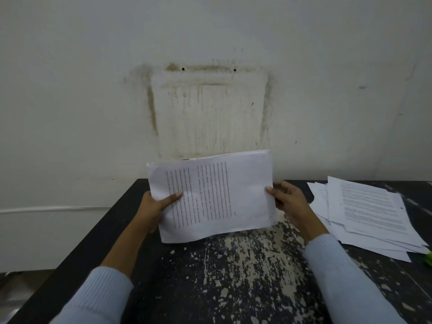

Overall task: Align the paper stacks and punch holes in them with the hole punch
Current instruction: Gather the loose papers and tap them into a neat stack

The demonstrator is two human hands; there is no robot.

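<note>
In the head view we hold a paper stack upright in the middle of the frame, long edges running across, printed lines turned sideways. Our left hand grips its left edge, thumb across the front sheet, the rest hidden behind the stack. Our right hand grips the right edge, thumb on the front and fingers curled round the back. The lower edge sits at the dark, paint-speckled counter; we cannot quite tell whether it touches. At right-centre a second, fanned-out paper pile lies flat on the counter, well apart from the held stack. A green object peeks in at the right edge, perhaps a tool. Behind is a stained white wall.
</note>
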